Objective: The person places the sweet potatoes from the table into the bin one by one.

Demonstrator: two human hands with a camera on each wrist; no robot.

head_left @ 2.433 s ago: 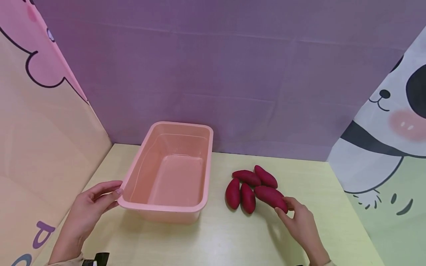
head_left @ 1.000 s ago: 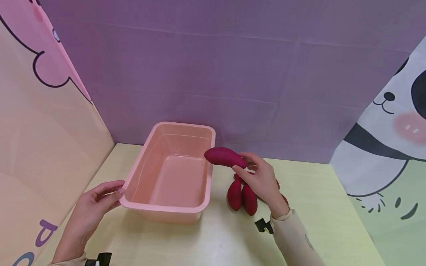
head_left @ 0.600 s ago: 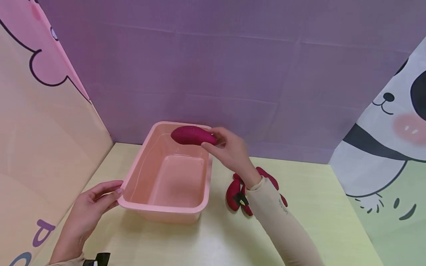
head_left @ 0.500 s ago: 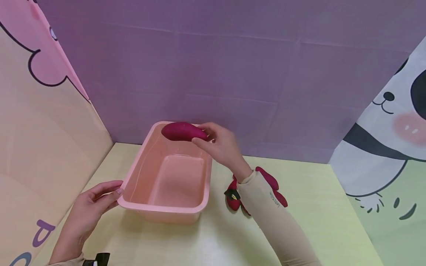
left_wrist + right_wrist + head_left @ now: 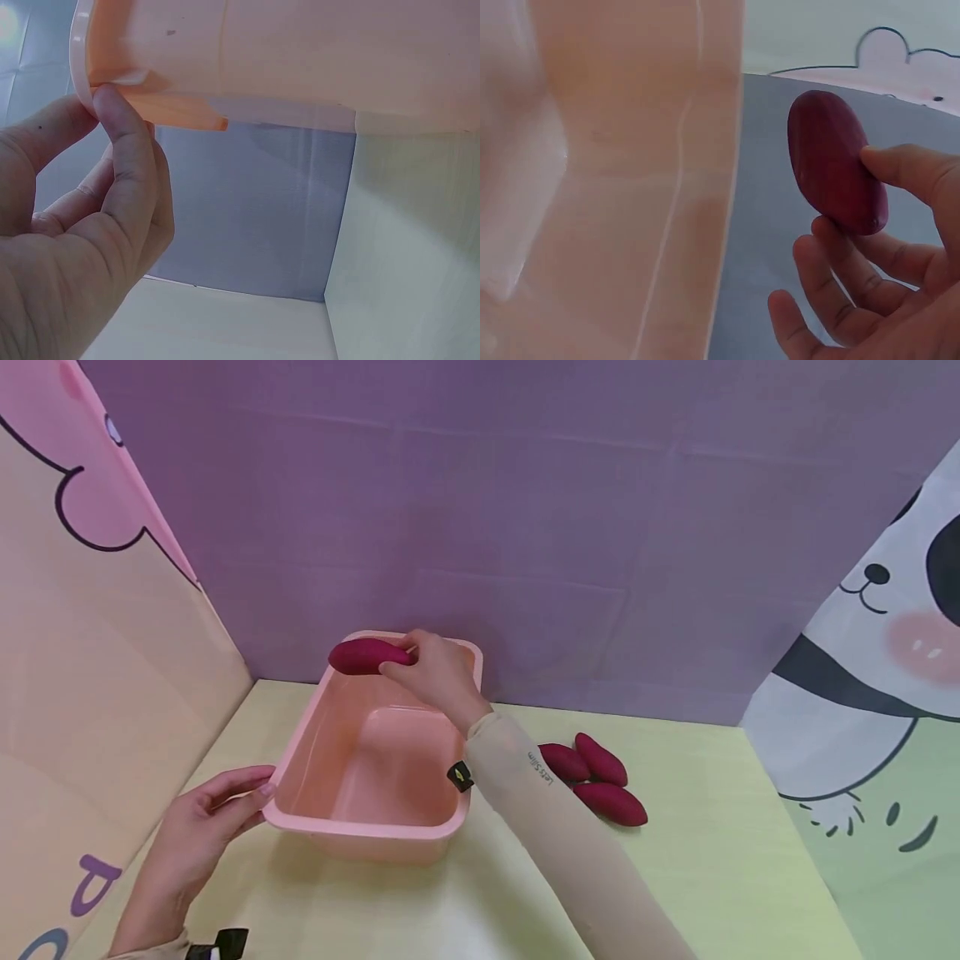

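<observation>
Thumb and fingers of my right hand (image 5: 442, 675) pinch one end of a dark red sweet potato (image 5: 365, 657). It hangs over the far left rim of the pink plastic tub (image 5: 367, 830) in the head view. The right wrist view has this sweet potato (image 5: 831, 157) beside the tub wall (image 5: 630, 187), thumb on one side and fingertips under its lower end. My left hand (image 5: 206, 818) pinches the tub's near left corner; the left wrist view shows the thumb and a finger of that hand (image 5: 90, 187) on the rim.
On the pale table (image 5: 720, 827), right of the tub, lie more sweet potatoes (image 5: 611, 803), partly hidden behind the right sleeve (image 5: 562, 827). A purple cloth wall (image 5: 540, 527) stands close behind the tub. Printed cloth walls rise on both sides.
My right hand has carried the sweet potato leftward from the pile, across the tub's far end to its left rim. The left hand stays on the tub's corner.
</observation>
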